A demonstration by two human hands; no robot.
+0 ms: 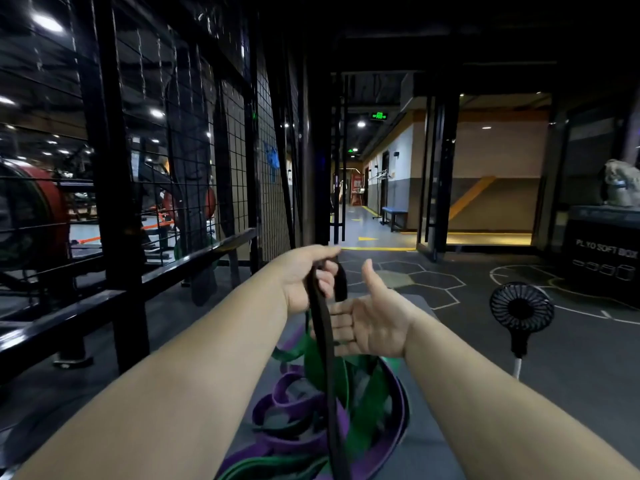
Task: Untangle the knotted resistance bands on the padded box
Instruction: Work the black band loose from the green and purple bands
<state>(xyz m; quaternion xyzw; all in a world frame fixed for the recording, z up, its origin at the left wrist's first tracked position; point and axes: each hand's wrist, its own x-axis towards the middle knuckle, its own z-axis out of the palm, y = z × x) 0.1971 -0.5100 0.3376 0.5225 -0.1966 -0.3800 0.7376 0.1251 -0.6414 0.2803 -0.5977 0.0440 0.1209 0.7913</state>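
Left hand (304, 277) grips the black band (323, 344) above the tangle (294, 414); the flat, empty right hand (372, 322) should free loops gently.

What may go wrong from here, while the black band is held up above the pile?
1. The black band runs down through the green bands and purple bands, so pulling upward may tighten the knot.
2. Only the left hand has a grip on it. The right hand is open, so nothing holds the pile down and it may be dragged off the padded box.
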